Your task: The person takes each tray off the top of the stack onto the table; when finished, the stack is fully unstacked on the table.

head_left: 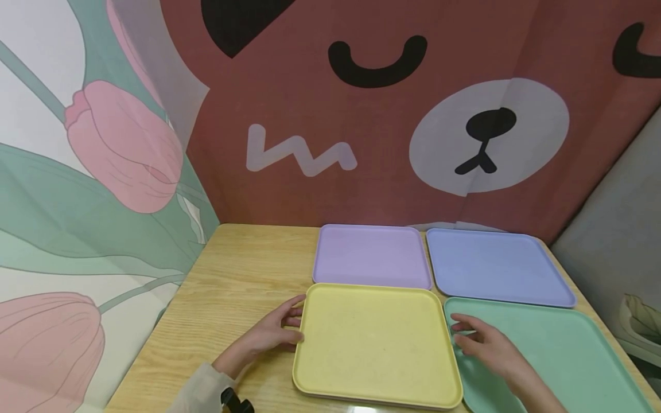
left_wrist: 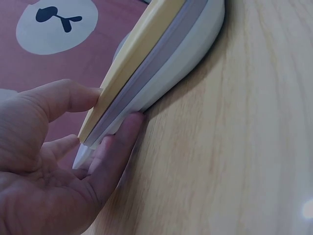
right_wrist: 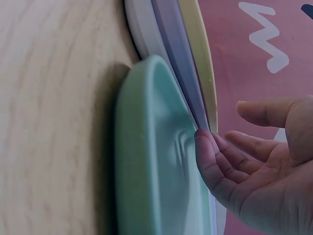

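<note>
A yellow tray [head_left: 379,344] lies on top of a purple tray [left_wrist: 146,73] and a white tray [left_wrist: 190,61], forming a stack on the table. My left hand [head_left: 271,332] is at the left side of this stack. Its thumb [left_wrist: 73,98] touches the yellow rim while the fingers reach the white tray's lower edge. On the other side, my right hand [head_left: 488,347] hovers over the left part of a green tray [head_left: 547,350]. In the right wrist view, its curved fingertips are at the stack's edge, with the thumb apart; whether they touch cannot be told.
Behind the stack lie a lilac tray [head_left: 372,255] and a blue tray [head_left: 501,267], near a cloth [head_left: 382,195] printed with a bear. Bare wooden table [head_left: 242,269] shows at the left. The green tray's left edge is close beside the stack.
</note>
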`<state>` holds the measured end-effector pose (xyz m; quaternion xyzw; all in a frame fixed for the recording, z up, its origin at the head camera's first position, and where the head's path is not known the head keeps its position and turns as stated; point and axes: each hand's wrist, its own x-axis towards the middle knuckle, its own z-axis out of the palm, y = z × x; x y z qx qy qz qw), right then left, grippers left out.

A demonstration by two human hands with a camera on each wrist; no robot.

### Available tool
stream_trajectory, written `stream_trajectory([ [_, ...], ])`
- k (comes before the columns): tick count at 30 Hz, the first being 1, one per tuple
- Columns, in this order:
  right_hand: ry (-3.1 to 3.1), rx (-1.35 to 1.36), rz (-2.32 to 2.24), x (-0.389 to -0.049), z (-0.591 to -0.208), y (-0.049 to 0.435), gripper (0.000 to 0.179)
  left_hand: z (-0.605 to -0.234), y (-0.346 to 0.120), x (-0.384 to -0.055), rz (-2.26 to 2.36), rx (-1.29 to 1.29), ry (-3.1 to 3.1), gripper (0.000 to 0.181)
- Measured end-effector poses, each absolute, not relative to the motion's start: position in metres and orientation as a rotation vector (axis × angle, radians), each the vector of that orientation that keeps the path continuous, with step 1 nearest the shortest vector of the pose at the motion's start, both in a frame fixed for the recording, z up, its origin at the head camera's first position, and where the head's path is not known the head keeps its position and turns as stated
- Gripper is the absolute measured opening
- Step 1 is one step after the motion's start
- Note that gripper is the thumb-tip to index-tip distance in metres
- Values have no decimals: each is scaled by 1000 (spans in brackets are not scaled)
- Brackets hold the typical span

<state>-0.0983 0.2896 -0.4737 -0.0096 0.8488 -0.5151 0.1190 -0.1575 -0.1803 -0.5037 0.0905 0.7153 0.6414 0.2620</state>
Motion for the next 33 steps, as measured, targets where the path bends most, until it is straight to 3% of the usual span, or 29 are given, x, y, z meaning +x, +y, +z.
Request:
stream_trajectory([
  [33,2679,52,-1291,-104,-485,272,57,-495,-164,-155,1612,168,2152,85],
])
